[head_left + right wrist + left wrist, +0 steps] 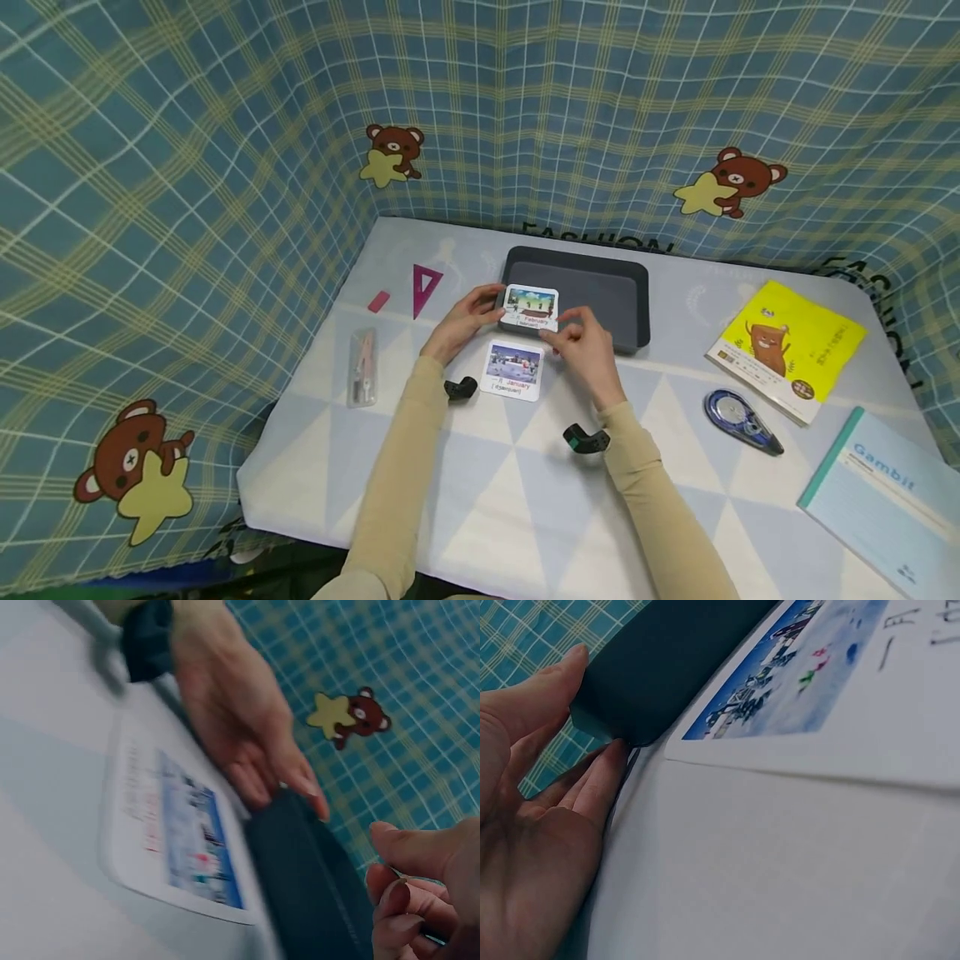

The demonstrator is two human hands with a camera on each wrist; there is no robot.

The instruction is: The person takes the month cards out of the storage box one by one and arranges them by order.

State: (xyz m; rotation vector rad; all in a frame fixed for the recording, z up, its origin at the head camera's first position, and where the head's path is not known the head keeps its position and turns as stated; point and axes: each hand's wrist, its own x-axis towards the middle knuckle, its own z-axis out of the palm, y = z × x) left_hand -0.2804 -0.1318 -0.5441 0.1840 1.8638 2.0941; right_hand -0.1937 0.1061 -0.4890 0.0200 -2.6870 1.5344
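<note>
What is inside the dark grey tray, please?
In the head view, the visible part of the tray shows only bare floor. The February card covers its near left part, so anything behind the card cannot be seen.

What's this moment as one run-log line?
February card: at tray's near-left corner | January card: on table | left hand: at tray corner | right hand: beside February card
</note>
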